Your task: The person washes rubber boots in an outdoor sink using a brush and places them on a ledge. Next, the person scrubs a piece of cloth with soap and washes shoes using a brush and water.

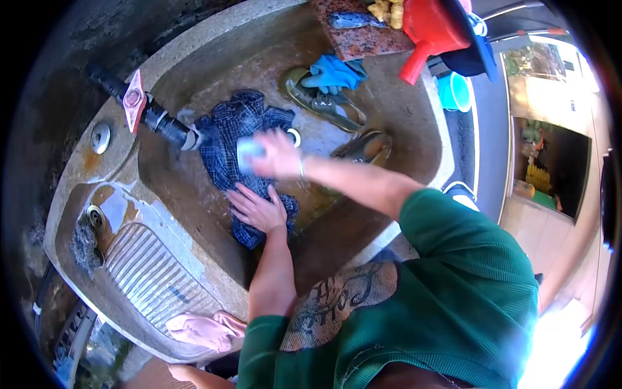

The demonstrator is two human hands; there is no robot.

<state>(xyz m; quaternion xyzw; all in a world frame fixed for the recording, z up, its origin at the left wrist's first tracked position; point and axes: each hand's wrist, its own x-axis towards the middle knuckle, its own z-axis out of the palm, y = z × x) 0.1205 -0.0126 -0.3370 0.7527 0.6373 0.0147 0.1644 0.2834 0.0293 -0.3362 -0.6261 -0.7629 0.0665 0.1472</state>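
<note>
A wet dark blue checked garment (pixel 223 139) lies spread in the basin of a stone sink (pixel 188 188). My left hand (pixel 259 209) rests flat on its lower part, fingers spread. Above it, my right hand (pixel 278 154) is closed on a light blue block (pixel 249 154) held against the cloth. Motion blurs that hand and the block, so its exact kind is unclear. Right of the garment sit an olive shoe (pixel 334 110) and another shoe (pixel 372 148), partly covered by my right forearm. A blue rubber glove (pixel 334 72) lies over the first shoe.
A tap with a pink handle (pixel 134 98) reaches over the basin from the left. Beside the basin is a ribbed washboard (pixel 159 272) with a pink cloth (pixel 204 330) at its lower end. A red scoop (pixel 434 32) stands at the top right, near a turquoise bucket (pixel 455 92).
</note>
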